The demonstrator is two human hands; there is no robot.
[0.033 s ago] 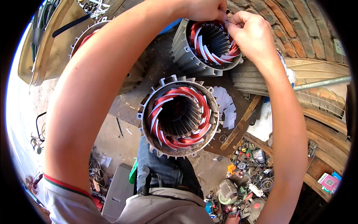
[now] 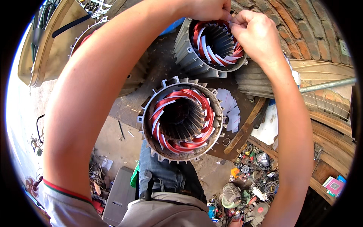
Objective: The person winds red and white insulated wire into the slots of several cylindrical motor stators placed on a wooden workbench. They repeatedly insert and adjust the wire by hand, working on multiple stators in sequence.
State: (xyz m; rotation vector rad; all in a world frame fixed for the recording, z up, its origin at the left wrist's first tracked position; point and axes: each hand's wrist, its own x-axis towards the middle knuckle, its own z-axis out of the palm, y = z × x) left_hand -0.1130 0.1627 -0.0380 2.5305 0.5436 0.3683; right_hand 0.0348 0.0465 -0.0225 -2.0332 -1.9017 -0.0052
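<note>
Both my hands meet at the far rim of the farther motor stator (image 2: 181, 47), a ribbed grey housing with red copper windings (image 2: 196, 36) and white paper strips between them. My left hand (image 2: 213, 9), partly cut off by the top edge, has its fingertips pinched together. My right hand (image 2: 259, 34) is closed in a pinch beside it, over the right side of the windings. Whatever lies between the fingertips is too small to make out. A second motor stator (image 2: 216, 142) stands nearer, before my body, its open bore facing up.
Cut white paper pieces (image 2: 228, 102) lie beside the nearer stator. A wooden stick (image 2: 245, 125) rests near the table's right edge. Other housings stand left and right (image 2: 251, 81). Parts and tools (image 2: 249, 181) are heaped at lower right, and a brick wall (image 2: 295, 30) rises behind.
The view has shifted very slightly. Both hands keep their pinch at the same spot on the farther stator.
</note>
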